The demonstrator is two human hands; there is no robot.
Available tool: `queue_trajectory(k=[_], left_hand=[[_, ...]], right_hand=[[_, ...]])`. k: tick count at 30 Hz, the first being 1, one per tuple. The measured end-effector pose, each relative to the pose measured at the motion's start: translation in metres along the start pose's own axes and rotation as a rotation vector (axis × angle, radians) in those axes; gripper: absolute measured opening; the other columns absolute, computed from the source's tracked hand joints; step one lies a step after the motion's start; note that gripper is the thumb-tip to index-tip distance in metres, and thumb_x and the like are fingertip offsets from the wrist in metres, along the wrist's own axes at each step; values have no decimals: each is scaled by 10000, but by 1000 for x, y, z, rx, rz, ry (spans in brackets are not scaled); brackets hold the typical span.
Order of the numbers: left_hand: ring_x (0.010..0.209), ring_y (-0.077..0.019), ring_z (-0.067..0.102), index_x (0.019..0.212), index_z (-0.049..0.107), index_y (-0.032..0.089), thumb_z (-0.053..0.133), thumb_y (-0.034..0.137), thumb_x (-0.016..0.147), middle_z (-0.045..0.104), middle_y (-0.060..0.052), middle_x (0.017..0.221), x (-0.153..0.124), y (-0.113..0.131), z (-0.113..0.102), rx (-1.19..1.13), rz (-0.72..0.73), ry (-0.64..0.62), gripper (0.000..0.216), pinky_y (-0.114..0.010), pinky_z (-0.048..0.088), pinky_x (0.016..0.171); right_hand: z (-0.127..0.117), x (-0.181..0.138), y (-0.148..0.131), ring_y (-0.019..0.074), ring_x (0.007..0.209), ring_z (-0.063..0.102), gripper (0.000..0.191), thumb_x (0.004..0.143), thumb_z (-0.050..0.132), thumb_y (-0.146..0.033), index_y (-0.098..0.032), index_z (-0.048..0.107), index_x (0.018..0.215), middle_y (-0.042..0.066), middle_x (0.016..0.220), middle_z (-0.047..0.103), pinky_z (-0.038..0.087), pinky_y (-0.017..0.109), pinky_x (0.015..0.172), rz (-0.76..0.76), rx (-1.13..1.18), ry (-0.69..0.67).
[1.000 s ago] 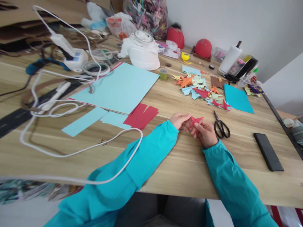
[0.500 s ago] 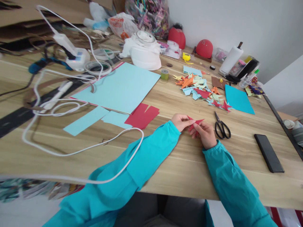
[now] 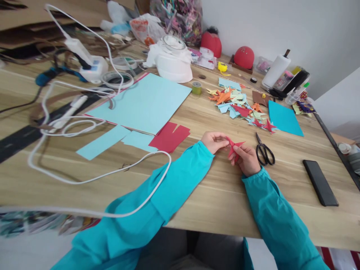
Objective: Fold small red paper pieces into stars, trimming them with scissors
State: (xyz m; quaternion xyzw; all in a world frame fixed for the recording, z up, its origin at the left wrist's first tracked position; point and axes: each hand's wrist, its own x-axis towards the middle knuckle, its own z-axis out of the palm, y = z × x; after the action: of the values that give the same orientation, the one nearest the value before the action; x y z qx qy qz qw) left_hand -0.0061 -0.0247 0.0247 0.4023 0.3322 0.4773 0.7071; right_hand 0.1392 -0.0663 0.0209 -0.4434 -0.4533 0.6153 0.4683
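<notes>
A small folded red paper crane (image 3: 234, 144) with pointed ends is between my two hands above the table. My left hand (image 3: 214, 142) pinches its left tip with thumb and fingertips. Thumb and fingers of my right hand (image 3: 247, 159) are closed on its lower right part, hiding some of the folds. Black-handled scissors (image 3: 264, 153) lie just right of my right hand. To the left of my left hand rest cut red paper pieces (image 3: 170, 138). Beyond my hands spreads a pile of folded paper cranes (image 3: 234, 103) in orange, red, pale green and light blue.
Large light blue sheets (image 3: 143, 101) and a blue strip (image 3: 102, 142) lie left. A white cable (image 3: 112, 177) loops across the table and over my left sleeve. A phone (image 3: 320, 183) lies right, a bright blue sheet (image 3: 285, 118) behind the scissors, and a thread spool (image 3: 196, 88) farther back.
My left hand's fingers have drawn back slightly to the left, toward the crane's tip. More of the red crane shows between my hands, its points more spread.
</notes>
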Motion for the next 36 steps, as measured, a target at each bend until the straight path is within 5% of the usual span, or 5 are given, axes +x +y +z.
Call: queue_trajectory(k=[12,29,36], left_hand=[[447,-118,581,660,638,93,729,119,439,617,-4,471,7,6,-9,73,-21,-154,240,-235,483,499],[456,-111,581,742,614,70,683,50,518,610,-6,484,2,9,-3,29,-56,-96,235,-230,479,502],[348,-66,479,549,588,85,693,243,598,550,0,418,0,6,4,155,-129,-7,196,-181,382,347]], right_hand=[[-5,0,0,103,385,545,244,736,601,-362,-120,627,747,34,550,651,423,200,368,8,-64,-193],[-5,1,4,111,400,557,256,731,606,-371,-122,621,790,43,571,658,444,211,379,-35,-109,-127],[-3,0,4,109,414,565,225,749,593,-349,-138,628,822,31,585,660,460,214,387,-72,-112,-144]])
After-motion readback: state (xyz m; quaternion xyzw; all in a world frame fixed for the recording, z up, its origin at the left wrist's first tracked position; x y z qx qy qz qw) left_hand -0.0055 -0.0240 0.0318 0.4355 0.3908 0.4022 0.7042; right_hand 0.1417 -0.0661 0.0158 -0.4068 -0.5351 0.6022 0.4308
